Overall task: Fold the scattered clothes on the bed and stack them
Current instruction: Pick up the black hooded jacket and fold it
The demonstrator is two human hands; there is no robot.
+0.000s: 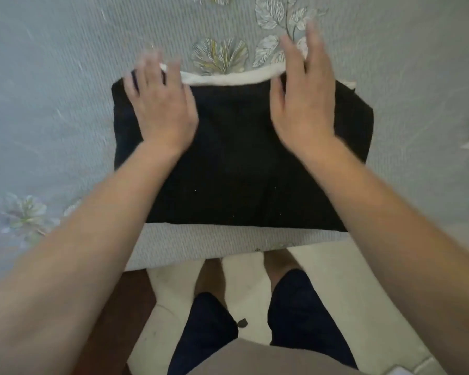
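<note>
A folded black garment lies flat near the front edge of the bed. Under its far edge a strip of white cloth shows, part of a piece beneath it. My left hand lies over the garment's far left part with fingers spread and straight. Over the far right part is my right hand, fingers straight and reaching past the white strip. Both hands are blurred by motion, and neither holds anything.
The bed is covered with a grey-blue bedspread printed with leaves and flowers. Its front edge runs just below the garment. Below are my legs in dark shorts, pale floor tiles and a dark wooden strip at the left.
</note>
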